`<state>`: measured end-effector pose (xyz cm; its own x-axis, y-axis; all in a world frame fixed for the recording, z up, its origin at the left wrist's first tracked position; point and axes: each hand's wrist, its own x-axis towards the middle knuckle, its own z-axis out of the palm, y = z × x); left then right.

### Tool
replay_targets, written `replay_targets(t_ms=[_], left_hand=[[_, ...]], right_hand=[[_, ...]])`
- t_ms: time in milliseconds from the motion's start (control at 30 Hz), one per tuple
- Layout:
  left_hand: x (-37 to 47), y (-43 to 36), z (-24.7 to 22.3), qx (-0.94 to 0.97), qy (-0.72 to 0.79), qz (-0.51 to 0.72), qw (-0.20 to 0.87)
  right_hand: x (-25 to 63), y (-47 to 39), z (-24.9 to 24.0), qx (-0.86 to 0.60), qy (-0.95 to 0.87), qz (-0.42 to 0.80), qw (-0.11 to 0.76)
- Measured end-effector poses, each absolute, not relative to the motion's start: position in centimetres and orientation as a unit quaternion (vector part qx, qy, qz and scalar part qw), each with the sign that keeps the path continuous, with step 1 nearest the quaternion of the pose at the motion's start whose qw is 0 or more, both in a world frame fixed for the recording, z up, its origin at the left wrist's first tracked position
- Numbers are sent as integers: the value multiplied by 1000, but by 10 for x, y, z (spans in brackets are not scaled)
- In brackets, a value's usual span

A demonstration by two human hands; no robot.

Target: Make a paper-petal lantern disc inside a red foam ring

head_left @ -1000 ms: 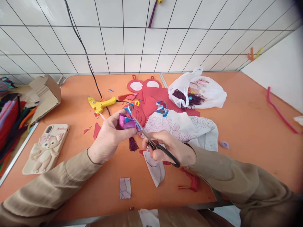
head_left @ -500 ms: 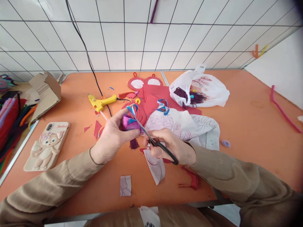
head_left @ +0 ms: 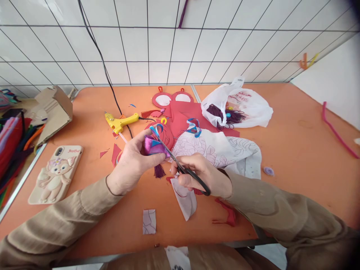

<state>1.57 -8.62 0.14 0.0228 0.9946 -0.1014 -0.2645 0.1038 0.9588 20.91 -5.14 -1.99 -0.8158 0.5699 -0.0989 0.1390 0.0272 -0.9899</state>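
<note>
- In the head view, the left hand pinched the purple-and-blue ribbon between thumb and fingers, held above the table.
- Just right of that pinch, the right hand was wrapped round the handles of the scissors, whose tips pointed away and leftward along the ribbon; whether the blades were parted could not be told.
- The left thumb lay just beside the blades, so a slip or a hasty squeeze could have nicked it.
- The ribbon looked thin and slick; a slack pinch might have let it fold between the blades and come out ragged.
- A blue curl stood at the scissor tips, beyond the thumb, and an overlong snip could have caught it.
- The tassel showed just below the pinch; dipping blades might have clipped its threads.
- The glue gun lay beyond the left hand; if hot, it could have burned straying knuckles.
</note>
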Motion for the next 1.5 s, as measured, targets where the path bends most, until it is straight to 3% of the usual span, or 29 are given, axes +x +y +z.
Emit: replay_targets(t_ms=[867,1500], left_hand=[[11,-85,3,396,446,506,623],[11,-87,-4,392,447,482,643]], right_hand=[[211,-52,-16,-248,-635,717,143],[211,-49,-24,-214,-664,698,163]])
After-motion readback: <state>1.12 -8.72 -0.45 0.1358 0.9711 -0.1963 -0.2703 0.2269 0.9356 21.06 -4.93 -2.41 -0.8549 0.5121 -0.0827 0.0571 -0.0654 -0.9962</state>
